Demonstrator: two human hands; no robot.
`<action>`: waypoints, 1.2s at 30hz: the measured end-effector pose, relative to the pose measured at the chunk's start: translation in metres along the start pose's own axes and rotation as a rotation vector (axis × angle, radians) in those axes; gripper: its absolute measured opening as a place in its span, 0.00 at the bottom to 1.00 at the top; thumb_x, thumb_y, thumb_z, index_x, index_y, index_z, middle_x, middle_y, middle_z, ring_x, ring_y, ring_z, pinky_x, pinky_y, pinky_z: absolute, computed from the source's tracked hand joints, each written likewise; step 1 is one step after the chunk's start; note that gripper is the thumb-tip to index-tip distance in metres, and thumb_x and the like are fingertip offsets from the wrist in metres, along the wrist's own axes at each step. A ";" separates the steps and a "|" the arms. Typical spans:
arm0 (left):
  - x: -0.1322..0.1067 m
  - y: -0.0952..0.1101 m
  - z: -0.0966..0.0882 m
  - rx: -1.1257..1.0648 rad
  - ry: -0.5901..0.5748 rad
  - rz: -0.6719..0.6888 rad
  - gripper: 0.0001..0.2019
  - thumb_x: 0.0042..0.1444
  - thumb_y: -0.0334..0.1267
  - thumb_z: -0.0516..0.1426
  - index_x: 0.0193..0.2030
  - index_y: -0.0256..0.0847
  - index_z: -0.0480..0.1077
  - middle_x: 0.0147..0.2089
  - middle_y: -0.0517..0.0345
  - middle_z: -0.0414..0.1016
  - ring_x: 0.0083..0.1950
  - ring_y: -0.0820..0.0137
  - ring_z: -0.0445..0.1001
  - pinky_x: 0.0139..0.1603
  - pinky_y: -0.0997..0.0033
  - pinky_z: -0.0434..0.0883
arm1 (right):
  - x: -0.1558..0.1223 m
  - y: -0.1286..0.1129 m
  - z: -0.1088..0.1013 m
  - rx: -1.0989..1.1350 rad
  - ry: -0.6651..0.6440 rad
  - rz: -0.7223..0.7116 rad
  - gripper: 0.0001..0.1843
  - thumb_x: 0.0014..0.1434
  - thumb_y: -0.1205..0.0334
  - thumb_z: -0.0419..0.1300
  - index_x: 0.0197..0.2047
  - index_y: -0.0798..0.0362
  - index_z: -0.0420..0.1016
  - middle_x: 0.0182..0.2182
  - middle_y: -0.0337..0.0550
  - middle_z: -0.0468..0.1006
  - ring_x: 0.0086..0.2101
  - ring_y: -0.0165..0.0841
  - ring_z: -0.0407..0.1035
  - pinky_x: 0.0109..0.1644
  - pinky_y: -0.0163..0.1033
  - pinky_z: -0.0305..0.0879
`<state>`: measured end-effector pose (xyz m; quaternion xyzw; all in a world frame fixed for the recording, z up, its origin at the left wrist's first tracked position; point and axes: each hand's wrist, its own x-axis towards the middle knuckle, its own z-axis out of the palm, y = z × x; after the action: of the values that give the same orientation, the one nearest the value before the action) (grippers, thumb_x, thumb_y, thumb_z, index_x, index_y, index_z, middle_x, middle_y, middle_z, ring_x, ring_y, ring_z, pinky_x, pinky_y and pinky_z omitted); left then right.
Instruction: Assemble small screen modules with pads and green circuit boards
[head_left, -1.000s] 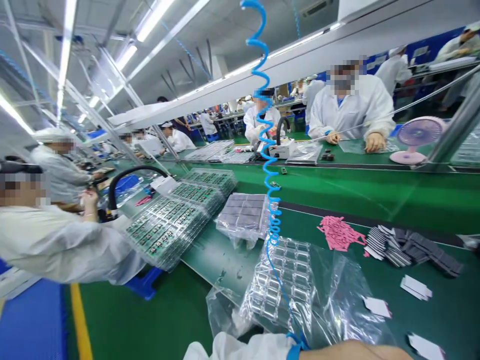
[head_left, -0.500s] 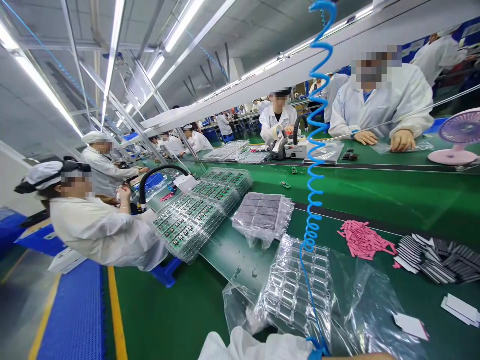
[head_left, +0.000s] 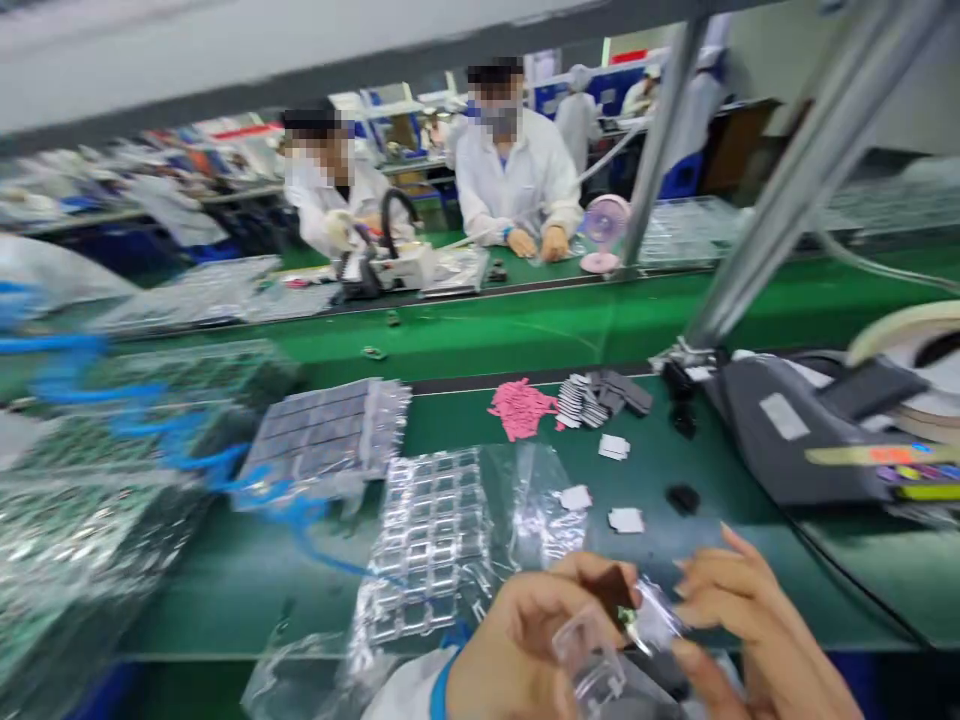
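My left hand, with a blue band at its wrist, is closed around a small clear plastic piece. A small shiny part with a bit of green sits at its fingertips; blur hides its kind. My right hand is to the right, fingers spread apart, its fingertips close to the shiny part. I cannot tell whether they touch it. Below, between the hands, is a blurred dark grey thing. Left of my hands lies a clear plastic tray with many compartments.
Pink strips, grey-and-white strips and white cards lie beyond my hands. Stacked trays of green boards and a coiled blue hose are left. A grey tape machine stands right. A co-worker sits opposite.
The view has swung right and down. Both my hands now show, the left one holding a clear plastic piece; before, only a sleeve and a bit of wrist showed.
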<state>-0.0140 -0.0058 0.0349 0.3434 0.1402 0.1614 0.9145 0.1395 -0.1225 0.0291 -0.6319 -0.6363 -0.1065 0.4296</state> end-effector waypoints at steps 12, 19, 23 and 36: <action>0.004 0.002 0.009 0.177 -0.153 0.157 0.10 0.45 0.45 0.64 0.35 0.47 0.80 0.42 0.51 0.65 0.50 0.63 0.67 0.54 0.64 0.63 | 0.017 -0.019 0.003 -0.112 0.018 -0.003 0.11 0.58 0.72 0.58 0.44 0.52 0.75 0.38 0.41 0.80 0.39 0.34 0.71 0.63 0.54 0.43; 0.002 -0.001 0.004 0.207 -0.201 0.200 0.10 0.48 0.39 0.63 0.39 0.48 0.80 0.46 0.51 0.64 0.51 0.62 0.68 0.54 0.63 0.64 | 0.021 -0.022 0.004 -0.054 0.040 0.030 0.08 0.58 0.70 0.57 0.39 0.50 0.75 0.39 0.41 0.80 0.37 0.32 0.72 0.61 0.51 0.50; 0.001 0.003 0.004 0.248 -0.221 0.157 0.11 0.47 0.43 0.63 0.39 0.49 0.80 0.46 0.50 0.63 0.54 0.58 0.65 0.57 0.60 0.61 | 0.033 -0.020 -0.001 0.046 0.010 0.090 0.06 0.58 0.68 0.56 0.31 0.49 0.70 0.30 0.36 0.77 0.32 0.30 0.72 0.57 0.46 0.54; -0.006 0.013 0.004 0.387 -0.240 0.008 0.15 0.44 0.47 0.64 0.41 0.52 0.79 0.48 0.52 0.62 0.53 0.60 0.64 0.58 0.62 0.58 | 0.037 -0.017 -0.005 0.081 -0.126 0.131 0.12 0.65 0.61 0.52 0.28 0.50 0.65 0.25 0.33 0.70 0.30 0.28 0.68 0.61 0.40 0.43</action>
<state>-0.0203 -0.0010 0.0471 0.5296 0.0575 0.0932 0.8411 0.1328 -0.1025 0.0644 -0.6597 -0.6231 -0.0127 0.4200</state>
